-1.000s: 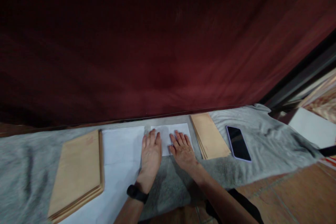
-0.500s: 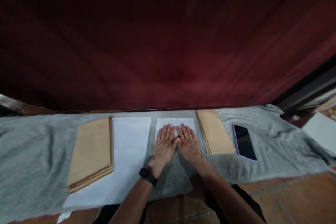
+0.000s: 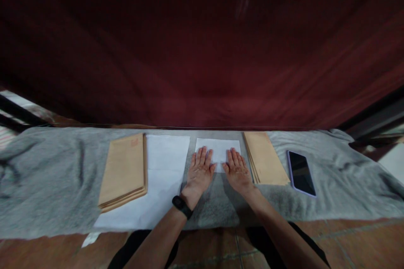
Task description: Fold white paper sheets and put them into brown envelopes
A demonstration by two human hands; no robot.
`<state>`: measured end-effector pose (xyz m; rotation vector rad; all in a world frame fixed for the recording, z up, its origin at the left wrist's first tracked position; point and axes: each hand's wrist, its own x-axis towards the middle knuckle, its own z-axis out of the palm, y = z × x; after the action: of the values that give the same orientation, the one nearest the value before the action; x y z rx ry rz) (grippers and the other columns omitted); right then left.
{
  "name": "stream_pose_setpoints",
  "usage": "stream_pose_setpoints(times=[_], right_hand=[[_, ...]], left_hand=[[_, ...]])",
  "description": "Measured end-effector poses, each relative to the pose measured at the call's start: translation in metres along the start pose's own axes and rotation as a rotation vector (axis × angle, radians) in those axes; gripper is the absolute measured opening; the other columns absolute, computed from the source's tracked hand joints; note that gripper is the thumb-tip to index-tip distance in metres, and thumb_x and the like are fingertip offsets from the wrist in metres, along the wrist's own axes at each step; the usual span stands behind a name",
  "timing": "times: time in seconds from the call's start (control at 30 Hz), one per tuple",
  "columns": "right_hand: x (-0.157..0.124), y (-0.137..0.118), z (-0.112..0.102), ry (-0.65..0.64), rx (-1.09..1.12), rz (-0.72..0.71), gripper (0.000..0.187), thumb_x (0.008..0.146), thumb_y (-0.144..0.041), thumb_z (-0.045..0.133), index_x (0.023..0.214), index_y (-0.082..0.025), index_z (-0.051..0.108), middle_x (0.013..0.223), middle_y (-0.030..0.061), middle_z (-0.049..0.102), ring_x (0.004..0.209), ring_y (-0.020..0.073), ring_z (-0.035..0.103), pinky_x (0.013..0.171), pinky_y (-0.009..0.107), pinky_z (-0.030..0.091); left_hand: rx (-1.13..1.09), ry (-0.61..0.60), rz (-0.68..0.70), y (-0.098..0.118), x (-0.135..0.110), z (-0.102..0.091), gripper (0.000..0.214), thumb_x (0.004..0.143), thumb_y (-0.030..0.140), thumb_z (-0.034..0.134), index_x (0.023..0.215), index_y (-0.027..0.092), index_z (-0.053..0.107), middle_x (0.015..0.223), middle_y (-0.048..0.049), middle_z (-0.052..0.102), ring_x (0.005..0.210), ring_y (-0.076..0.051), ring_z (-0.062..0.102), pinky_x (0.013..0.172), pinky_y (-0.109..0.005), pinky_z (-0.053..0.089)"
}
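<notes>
Between my two hands lies a small white folded sheet of paper [image 3: 218,151], flat on the grey cloth. My left hand [image 3: 201,169] rests with spread fingers on its left part, a black band on that wrist. On its right part lies my right hand [image 3: 237,171], palm down, fingers out. A gap of white paper shows between the thumbs. To the left, larger white sheets [image 3: 167,164] lie partly beneath a stack of brown envelopes [image 3: 123,168]. Right of my right hand is a fanned pile of narrower brown envelopes [image 3: 268,162].
A phone [image 3: 301,172] in a purple case lies right of the narrow envelopes. Grey cloth [image 3: 353,189] covers the work surface. A dark red curtain [image 3: 202,71] hangs behind its far edge. Tiled floor [image 3: 217,248] shows below the near edge.
My hands have moved apart, from thumbs nearly touching to a clear gap over the paper. The whole view has shifted, so things appear farther right.
</notes>
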<state>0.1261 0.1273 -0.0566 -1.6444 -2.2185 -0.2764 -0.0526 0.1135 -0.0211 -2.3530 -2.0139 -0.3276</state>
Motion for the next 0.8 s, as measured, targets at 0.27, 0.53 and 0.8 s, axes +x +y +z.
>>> stream_pose_setpoints(times=[0.27, 0.53, 0.8], right_hand=[[-0.002, 0.004, 0.003, 0.069, -0.019, -0.041, 0.058, 0.106, -0.038, 0.036, 0.155, -0.009, 0.032, 0.156, 0.0197, 0.039, 0.142, 0.0308, 0.040, 0.115, 0.047, 0.032], [-0.005, 0.011, -0.004, -0.002, -0.021, -0.035, 0.063, 0.105, -0.042, 0.037, 0.153, -0.003, 0.033, 0.156, 0.0227, 0.039, 0.142, 0.0322, 0.040, 0.113, 0.047, 0.035], [-0.008, 0.020, -0.024, -0.171, 0.001, 0.028, 0.059, 0.101, -0.038, 0.042, 0.148, -0.003, 0.043, 0.153, 0.0222, 0.042, 0.138, 0.0346, 0.045, 0.114, 0.049, 0.035]], left_hand=[[0.021, 0.036, 0.010, 0.001, -0.001, 0.002, 0.058, 0.101, 0.043, 0.036, 0.154, 0.021, 0.033, 0.163, -0.0106, 0.030, 0.151, -0.026, 0.026, 0.123, -0.048, 0.024], [-0.006, 0.061, 0.018, 0.000, -0.002, 0.004, 0.058, 0.101, 0.043, 0.037, 0.153, 0.020, 0.035, 0.163, -0.0117, 0.031, 0.151, -0.027, 0.027, 0.122, -0.048, 0.025], [-0.051, 0.073, 0.028, 0.000, -0.003, 0.004, 0.057, 0.101, 0.042, 0.035, 0.153, 0.018, 0.037, 0.162, -0.0135, 0.031, 0.151, -0.029, 0.026, 0.121, -0.051, 0.025]])
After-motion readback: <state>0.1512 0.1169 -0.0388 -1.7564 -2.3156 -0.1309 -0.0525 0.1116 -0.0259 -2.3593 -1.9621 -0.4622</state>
